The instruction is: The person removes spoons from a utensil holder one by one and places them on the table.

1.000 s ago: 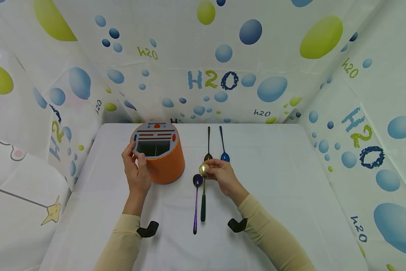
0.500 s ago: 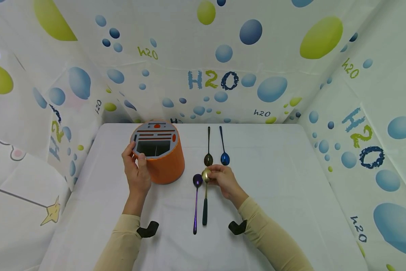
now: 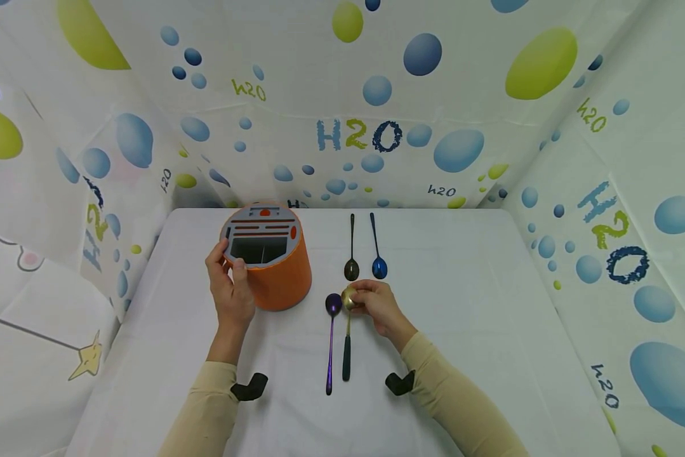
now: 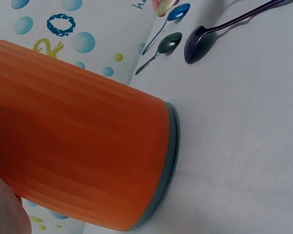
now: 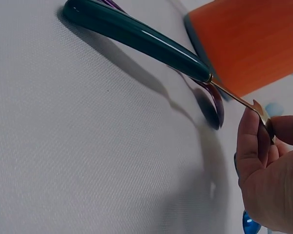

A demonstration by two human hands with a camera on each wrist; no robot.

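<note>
My right hand [image 3: 379, 308] pinches a gold spoon [image 3: 348, 298] with a dark green handle [image 5: 136, 39] by its bowl. The bowl is raised off the cloth; the handle slopes down toward me, its end at or near the cloth. Just left of it lies a purple spoon [image 3: 331, 343], bowl away from me. My left hand [image 3: 232, 295] grips an orange cylindrical container [image 3: 279, 282] by its left side, thumb at the front. Its grey top [image 3: 262, 219] has a dark window and red slots. In the left wrist view, only part of that hand shows beside the container.
Behind my right hand lie a dark bronze-looking spoon [image 3: 352, 270] and a blue spoon [image 3: 379, 266], handles pointing away. A white cloth [image 3: 462, 285] covers the table. Sheets printed with bubbles and "H2O" [image 3: 359, 134] form walls at the back and sides.
The right hand has moved slightly toward me and right with the gold spoon, whose handle now stands farther from the purple one. The left hand and container have stayed still.
</note>
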